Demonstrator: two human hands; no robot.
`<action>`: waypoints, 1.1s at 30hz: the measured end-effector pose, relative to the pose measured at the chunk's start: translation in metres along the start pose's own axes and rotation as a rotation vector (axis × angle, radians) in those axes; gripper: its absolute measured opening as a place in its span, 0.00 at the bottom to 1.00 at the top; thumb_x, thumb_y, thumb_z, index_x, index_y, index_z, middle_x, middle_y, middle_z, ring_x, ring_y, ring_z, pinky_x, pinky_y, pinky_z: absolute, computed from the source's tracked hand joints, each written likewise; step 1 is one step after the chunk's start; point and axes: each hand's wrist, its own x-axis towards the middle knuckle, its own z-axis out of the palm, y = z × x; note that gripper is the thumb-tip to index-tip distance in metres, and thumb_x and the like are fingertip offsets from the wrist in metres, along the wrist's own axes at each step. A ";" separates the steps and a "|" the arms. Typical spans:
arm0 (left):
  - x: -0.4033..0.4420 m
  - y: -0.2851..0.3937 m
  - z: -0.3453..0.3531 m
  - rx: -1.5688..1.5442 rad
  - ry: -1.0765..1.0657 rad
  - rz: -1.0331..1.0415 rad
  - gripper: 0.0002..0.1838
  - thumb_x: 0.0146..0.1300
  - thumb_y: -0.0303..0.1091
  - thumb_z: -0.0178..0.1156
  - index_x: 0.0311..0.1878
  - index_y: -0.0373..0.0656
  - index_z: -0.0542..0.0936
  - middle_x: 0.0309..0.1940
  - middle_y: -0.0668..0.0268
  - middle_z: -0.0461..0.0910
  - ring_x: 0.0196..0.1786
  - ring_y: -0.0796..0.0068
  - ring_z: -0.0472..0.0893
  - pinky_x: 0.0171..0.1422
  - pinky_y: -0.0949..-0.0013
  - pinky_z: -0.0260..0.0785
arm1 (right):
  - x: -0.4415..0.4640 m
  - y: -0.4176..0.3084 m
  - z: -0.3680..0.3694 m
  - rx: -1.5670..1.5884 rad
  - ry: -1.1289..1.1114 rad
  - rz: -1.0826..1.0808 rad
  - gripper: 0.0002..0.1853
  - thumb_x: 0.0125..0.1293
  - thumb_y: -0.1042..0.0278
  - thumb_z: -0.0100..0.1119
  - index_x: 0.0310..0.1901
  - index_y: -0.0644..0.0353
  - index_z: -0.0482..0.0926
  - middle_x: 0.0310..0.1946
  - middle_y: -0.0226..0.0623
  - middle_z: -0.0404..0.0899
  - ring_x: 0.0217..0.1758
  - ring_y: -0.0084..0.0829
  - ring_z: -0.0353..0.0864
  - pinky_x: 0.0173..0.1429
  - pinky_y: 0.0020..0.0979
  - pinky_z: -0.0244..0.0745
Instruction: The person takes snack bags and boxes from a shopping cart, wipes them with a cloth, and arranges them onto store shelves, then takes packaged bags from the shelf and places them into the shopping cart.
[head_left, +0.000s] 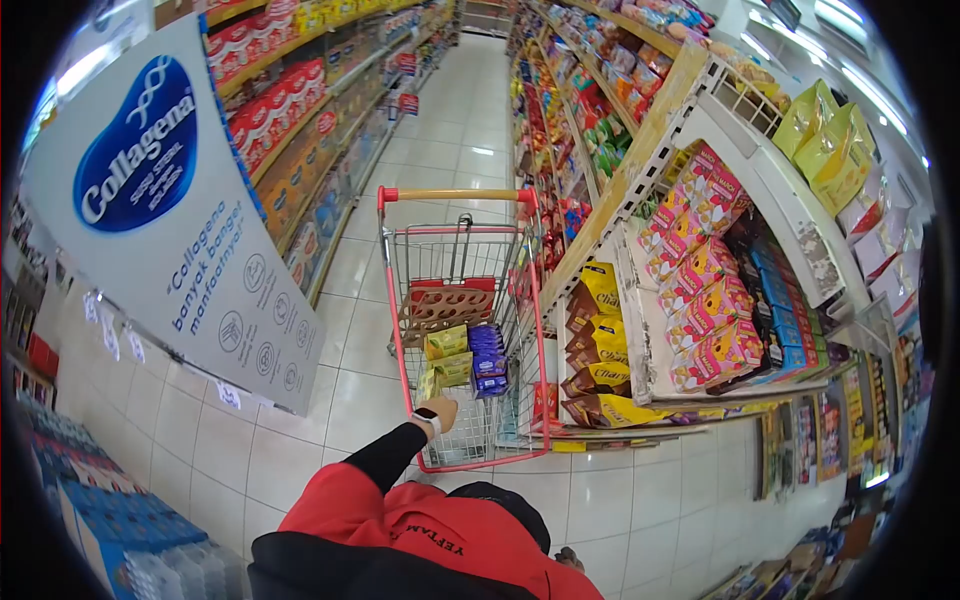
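My left hand [440,410], with a watch on its wrist, reaches over the near left part of a shopping cart [458,196] with a red frame. Its fingers look closed at the near end of a yellow-green pack [429,385]. Beyond it in the cart lie more yellow-green packs [447,343], with a stack of purple packs [488,362] to their right. A brown tray with round holes [445,303] stands behind them. At the bottom, a small dark shape beside the red sleeve may be my right hand [570,558]; its fingers cannot be made out.
A tall Collagena sign [170,230] stands at the left. Stocked shelves line both sides of the aisle [465,110]. Close to the cart's right side is a shelf end with yellow-brown bags [598,345] and pink packs [705,290]. Blue boxes [110,520] stand at the lower left.
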 end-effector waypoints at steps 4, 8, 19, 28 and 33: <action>0.034 -0.038 0.043 0.244 -0.264 0.051 0.15 0.64 0.34 0.51 0.43 0.42 0.87 0.42 0.54 0.86 0.45 0.53 0.86 0.44 0.51 0.77 | -0.039 0.001 0.027 0.032 0.076 -0.059 0.15 0.55 0.81 0.55 0.46 0.72 0.78 0.33 0.42 0.82 0.33 0.34 0.83 0.39 0.35 0.79; 0.036 -0.048 0.050 0.273 -0.279 0.016 0.14 0.62 0.36 0.55 0.45 0.43 0.85 0.37 0.56 0.87 0.42 0.53 0.87 0.41 0.51 0.78 | -0.068 0.003 0.052 0.160 0.138 -0.124 0.14 0.54 0.83 0.54 0.45 0.71 0.77 0.35 0.43 0.82 0.35 0.34 0.83 0.41 0.35 0.80; 0.024 -0.067 0.015 0.226 -0.393 -0.001 0.15 0.62 0.38 0.55 0.45 0.44 0.86 0.43 0.53 0.86 0.49 0.54 0.85 0.50 0.56 0.77 | -0.080 -0.066 0.137 0.257 -0.008 -0.139 0.17 0.58 0.82 0.55 0.51 0.69 0.75 0.41 0.41 0.81 0.41 0.33 0.83 0.47 0.34 0.80; 0.026 -0.114 0.015 0.310 -0.373 0.000 0.16 0.60 0.38 0.56 0.49 0.46 0.84 0.45 0.52 0.85 0.50 0.51 0.84 0.52 0.49 0.76 | -0.089 -0.135 0.222 -0.265 -0.282 -0.427 0.20 0.59 0.81 0.57 0.55 0.62 0.75 0.44 0.38 0.80 0.48 0.31 0.81 0.52 0.32 0.78; 0.030 -0.133 0.013 0.328 -0.400 -0.017 0.17 0.66 0.39 0.51 0.51 0.46 0.84 0.47 0.55 0.85 0.50 0.52 0.84 0.52 0.47 0.75 | -0.093 -0.139 0.221 -0.183 -0.347 -0.412 0.19 0.60 0.82 0.55 0.54 0.63 0.75 0.45 0.38 0.81 0.47 0.30 0.81 0.52 0.32 0.78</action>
